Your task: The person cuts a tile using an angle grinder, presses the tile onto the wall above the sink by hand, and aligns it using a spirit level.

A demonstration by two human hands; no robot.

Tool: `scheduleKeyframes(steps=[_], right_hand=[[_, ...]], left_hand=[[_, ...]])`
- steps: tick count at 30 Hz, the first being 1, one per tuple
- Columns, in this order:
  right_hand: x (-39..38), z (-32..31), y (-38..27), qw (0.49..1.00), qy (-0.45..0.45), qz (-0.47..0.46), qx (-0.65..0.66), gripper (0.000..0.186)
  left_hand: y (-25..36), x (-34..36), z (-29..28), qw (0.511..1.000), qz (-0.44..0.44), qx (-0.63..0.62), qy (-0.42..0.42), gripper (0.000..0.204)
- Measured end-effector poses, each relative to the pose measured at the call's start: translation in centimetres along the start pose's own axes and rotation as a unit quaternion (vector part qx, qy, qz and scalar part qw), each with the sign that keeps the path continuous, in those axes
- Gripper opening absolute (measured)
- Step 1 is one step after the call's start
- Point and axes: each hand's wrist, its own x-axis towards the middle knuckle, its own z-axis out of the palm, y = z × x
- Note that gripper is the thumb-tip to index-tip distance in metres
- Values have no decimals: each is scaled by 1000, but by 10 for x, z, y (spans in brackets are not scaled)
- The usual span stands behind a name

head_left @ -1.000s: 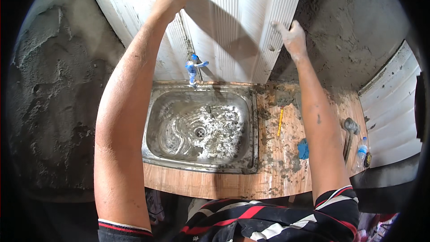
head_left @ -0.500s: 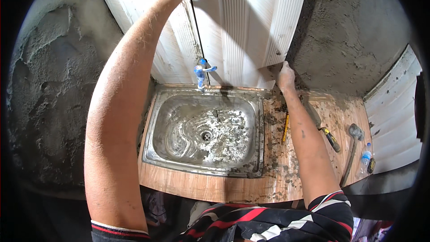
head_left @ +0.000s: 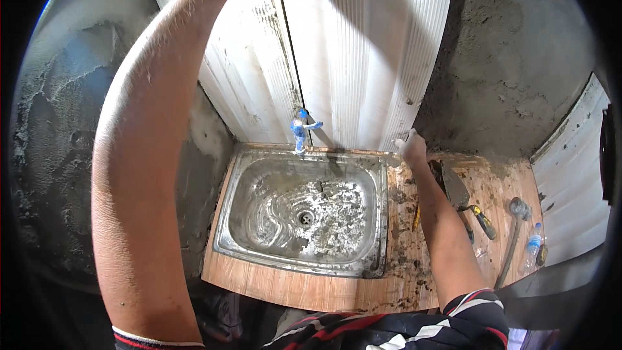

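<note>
1. The white ribbed wall panel (head_left: 366, 58) stands at the back of the wood-grain surface (head_left: 311, 290), its foot at the back edge behind the steel sink (head_left: 295, 264). Its long axis runs upward from that edge, out of view at the top.
2. The right hand (head_left: 413, 148) is at the panel's lower right corner, just above the surface's back edge; the panel lies up and to the left of it. The fingers are partly bent against the corner, but I cannot tell whether they grip it or only press.
3. The left forearm (head_left: 139, 175) reaches up across the neighbouring white panel (head_left: 243, 84). The left hand is beyond the upper limit of the view, so its state cannot be told; the right is the nearer one to the lower corner.
4. A narrow dark gap separates the two panels, with the blue-and-white tap (head_left: 299, 133) at its lower end, above the sink's back rim.
5. Right of the sink lie a trowel (head_left: 457, 189) and, nearer the surface's right edge, a mallet (head_left: 509, 246) and a plastic bottle (head_left: 533, 246).
</note>
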Motion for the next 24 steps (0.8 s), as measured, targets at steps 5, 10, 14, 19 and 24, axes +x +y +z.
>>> scheduleKeyframes(steps=[5,10,14,19,24], right_hand=[[3,21,6,1000,15,9,7,54],[15,35,26,998,38,-25,42,50],[22,44,32,998,62,-19,-19,46],[14,22,14,994,45,-21,-96,51],[4,-5,-21,994,-13,26,-105,64]], left_hand=[[-12,21,3,999,7,37,-30,20],[-16,25,2,995,-55,-52,-72,25],[-14,22,4,992,-76,-62,-77,32],[-14,5,4,992,-75,-71,-69,39],[-19,-1,4,999,-10,-16,-31,43]])
